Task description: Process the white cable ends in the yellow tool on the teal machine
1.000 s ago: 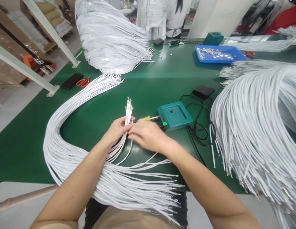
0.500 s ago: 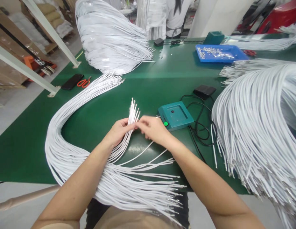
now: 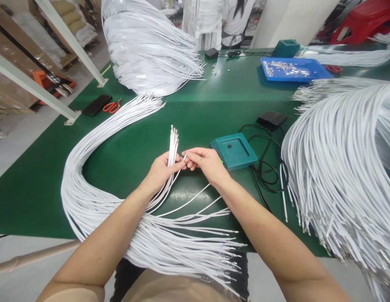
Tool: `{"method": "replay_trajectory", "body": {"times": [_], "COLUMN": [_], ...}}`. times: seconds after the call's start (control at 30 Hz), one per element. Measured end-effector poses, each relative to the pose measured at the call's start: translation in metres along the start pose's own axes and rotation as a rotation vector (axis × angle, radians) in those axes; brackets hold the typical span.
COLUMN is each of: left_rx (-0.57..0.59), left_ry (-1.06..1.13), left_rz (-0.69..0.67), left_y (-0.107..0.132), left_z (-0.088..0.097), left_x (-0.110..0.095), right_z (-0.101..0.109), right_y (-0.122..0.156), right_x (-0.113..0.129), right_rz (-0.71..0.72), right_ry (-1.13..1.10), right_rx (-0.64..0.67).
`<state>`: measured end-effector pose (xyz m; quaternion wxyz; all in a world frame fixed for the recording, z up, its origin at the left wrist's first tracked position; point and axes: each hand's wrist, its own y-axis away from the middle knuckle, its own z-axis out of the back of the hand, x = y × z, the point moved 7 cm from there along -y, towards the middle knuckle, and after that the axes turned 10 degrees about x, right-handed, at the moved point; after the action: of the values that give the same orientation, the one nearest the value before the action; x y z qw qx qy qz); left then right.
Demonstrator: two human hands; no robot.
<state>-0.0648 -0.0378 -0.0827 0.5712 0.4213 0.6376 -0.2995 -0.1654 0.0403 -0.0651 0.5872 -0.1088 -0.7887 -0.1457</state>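
Observation:
My left hand (image 3: 163, 170) is closed round a small bundle of white wires (image 3: 172, 144), whose metal-tipped ends point up past the fingers. Close beside it, my right hand (image 3: 203, 162) pinches the tip of a single white wire (image 3: 185, 157) between thumb and fingers. That wire runs down past my left thumb, and the two hands almost touch. Below my forearms fans a larger loose spread of white wires (image 3: 182, 251), their ends pointing right. Just right of my right hand stands a teal device (image 3: 245, 158) with a shallow recess on top.
A thick curved wire bundle (image 3: 72, 172) lies left. Big wire heaps stand at the back (image 3: 151, 50) and right (image 3: 336, 159). Further off are a blue tray (image 3: 295, 73) of small parts, orange-handled scissors (image 3: 111, 107), a black phone (image 3: 97, 105) and black cables (image 3: 267, 167). A person stands behind.
My right hand has turned slightly, and a wire tip now shows between its fingers. The bundle in my left hand has shifted a little left and stands more upright. The view has moved slightly.

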Motion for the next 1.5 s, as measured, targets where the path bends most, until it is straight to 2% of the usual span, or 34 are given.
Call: {"method": "replay_trajectory", "body": {"times": [0.2,0.47,0.7,0.93,1.2,1.3,1.4,1.5], "left_rx": [0.061,0.136,0.071,0.050,0.026,0.063,0.096,0.114], "left_ry": [0.048,-0.114,-0.144,-0.165,-0.150,-0.101,-0.094,-0.020], "left_rz": [-0.036,-0.031,-0.032,-0.074,-0.065,-0.067,-0.056,-0.007], "left_y": [0.002,0.003,0.005,0.003,0.004,0.004,0.004,0.005], "left_z": [-0.004,-0.015,-0.009,-0.002,0.001,-0.002,-0.006,-0.008], "left_x": [-0.004,-0.007,-0.012,-0.009,-0.007,-0.008,-0.010,-0.005], "right_z": [-0.012,-0.009,-0.014,-0.006,-0.008,-0.003,-0.001,-0.008], "right_y": [0.000,-0.001,0.000,0.002,0.000,0.002,0.008,0.013], "right_x": [-0.009,-0.019,-0.017,-0.009,-0.015,-0.005,0.014,0.025], "right_rz": [-0.075,-0.149,-0.148,-0.106,-0.117,-0.034,0.130,0.272], "right_ry": [-0.282,-0.248,-0.366,-0.192,-0.299,-0.035,0.428,0.895], "right_rx": [0.086,0.109,0.205,0.044,0.127,0.027,-0.090,-0.145]}}
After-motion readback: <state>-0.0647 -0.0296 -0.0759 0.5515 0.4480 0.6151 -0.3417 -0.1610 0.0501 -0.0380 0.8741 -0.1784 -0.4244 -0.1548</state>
